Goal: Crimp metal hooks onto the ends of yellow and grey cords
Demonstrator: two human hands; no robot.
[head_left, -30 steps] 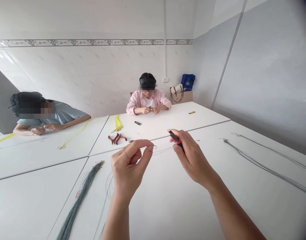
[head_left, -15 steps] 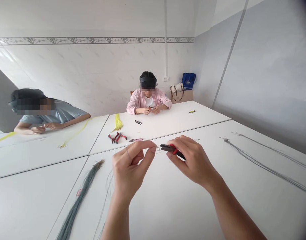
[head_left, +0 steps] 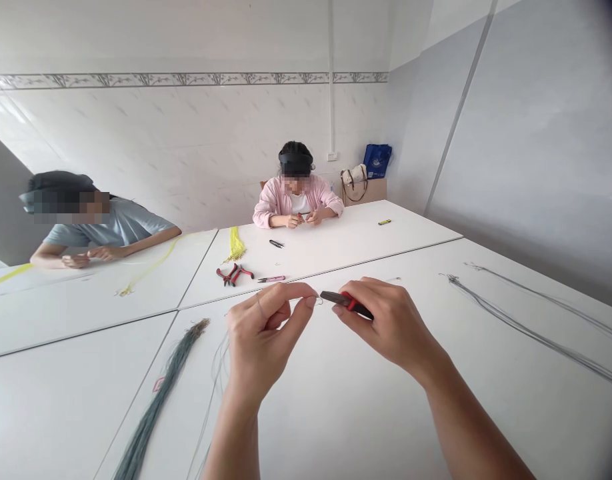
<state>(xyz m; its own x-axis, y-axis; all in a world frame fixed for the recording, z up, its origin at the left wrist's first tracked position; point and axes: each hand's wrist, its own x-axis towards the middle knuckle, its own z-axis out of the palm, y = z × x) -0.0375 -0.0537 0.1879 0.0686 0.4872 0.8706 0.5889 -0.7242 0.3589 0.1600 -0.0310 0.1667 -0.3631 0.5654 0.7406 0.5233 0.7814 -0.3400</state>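
Note:
My left hand (head_left: 263,340) pinches a small fishhook (head_left: 321,302) between thumb and forefinger; only its curved bend shows past the fingertips. Wrapped in my right hand (head_left: 386,320) is a pair of pliers (head_left: 336,297) with dark jaws and red-and-black handles. The jaws are closed and point left, right beside the hook; whether they touch it I cannot tell. Thin pale lines (head_left: 217,373) lie on the table by my left wrist. To the left rests a long grey-green bundle of line (head_left: 169,373) with hooks at its far end.
Grey strands of line (head_left: 506,330) lie at the right. Ahead are red-handled pliers (head_left: 235,274), pink-handled snips (head_left: 271,279), black snips (head_left: 276,244), a yellow bundle (head_left: 236,244) and a small yellow object (head_left: 385,222). Two co-workers (head_left: 299,193) sit across the white table (head_left: 356,413).
The plier jaws have gone from parted to closed. The hook shows at a slightly different angle in my left fingertips, and both hands have shifted only a little.

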